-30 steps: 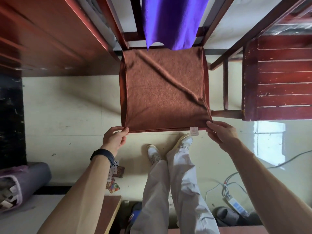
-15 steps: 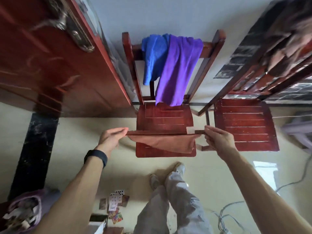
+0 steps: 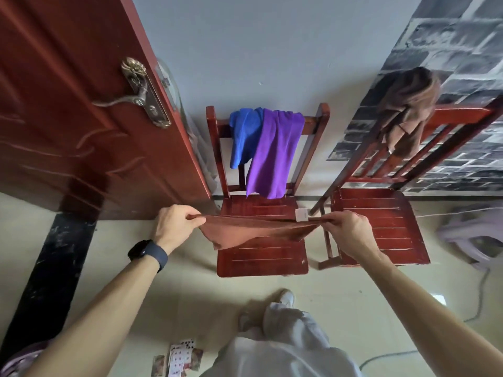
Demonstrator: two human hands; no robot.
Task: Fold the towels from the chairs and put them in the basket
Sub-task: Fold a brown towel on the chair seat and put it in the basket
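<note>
Brown towel [image 3: 253, 232] is now off the seat & in the air; 1 s ago it lay flat across the chair [image 3: 262, 261], a near corner in each hand. Left hand [image 3: 177, 223] pinches its left end, right hand [image 3: 347, 231] pinches the right end by the white tag [image 3: 301, 214]. Cloth sags betw. them above the seat front. Blue towel [image 3: 242, 137] & purple towel [image 3: 275, 156] hang over the chair back as before. View has tilted up: a brownish towel [image 3: 408, 104] shows on the 2nd chair [image 3: 381, 227].
</note>
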